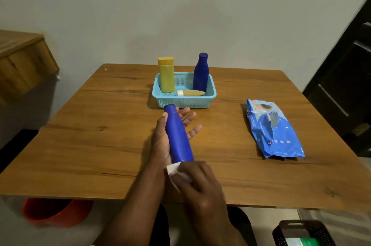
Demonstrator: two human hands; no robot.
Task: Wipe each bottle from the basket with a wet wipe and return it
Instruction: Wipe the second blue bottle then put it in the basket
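Bench of brown wood grain fills the middle of the view, its far edge set against a plain pale wall. Left of it stands a wooden cabinet; a dark door is at the far right. Below the near edge sit a red bucket on the left and a black crate on the right.

The left hand lies palm up over the bench, fingers loosely spread, cradling a blue bottle with its cap pointing far. The right hand has its fingers closed on a white wet wipe, pressed at the bottle's near end.

The light blue basket sits just beyond, holding an upright yellow bottle, an upright dark blue bottle and a small tan bottle lying flat. A blue wipes pack lies to the right.
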